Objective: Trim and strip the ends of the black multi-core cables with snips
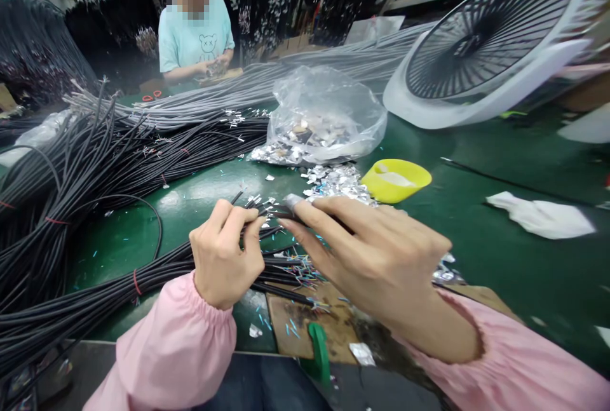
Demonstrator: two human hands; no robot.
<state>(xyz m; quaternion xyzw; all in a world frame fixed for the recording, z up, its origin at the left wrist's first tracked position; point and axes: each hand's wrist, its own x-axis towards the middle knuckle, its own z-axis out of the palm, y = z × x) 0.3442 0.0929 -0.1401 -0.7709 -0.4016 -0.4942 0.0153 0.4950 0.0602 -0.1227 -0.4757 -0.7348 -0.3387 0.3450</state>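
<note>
Head view: one black cable (275, 213), pinched by left fingers (242, 215) above green desk (190, 208); right fingers (326, 217) beside it, grip indiscernible; probable hazard: bent fine wires (305, 270), from a sleeve or cable dragging across.

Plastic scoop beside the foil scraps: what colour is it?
The scoop is bright yellow, seen best in the head view.

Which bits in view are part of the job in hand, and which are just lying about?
In the job, likely:
- left hand, right hand; what they pinch is unclear
- red-tied black cables with coloured wire ends
- foil scraps, probably waste

Lying about, likely:
- fan
- yellow container
- crumpled white piece
</note>
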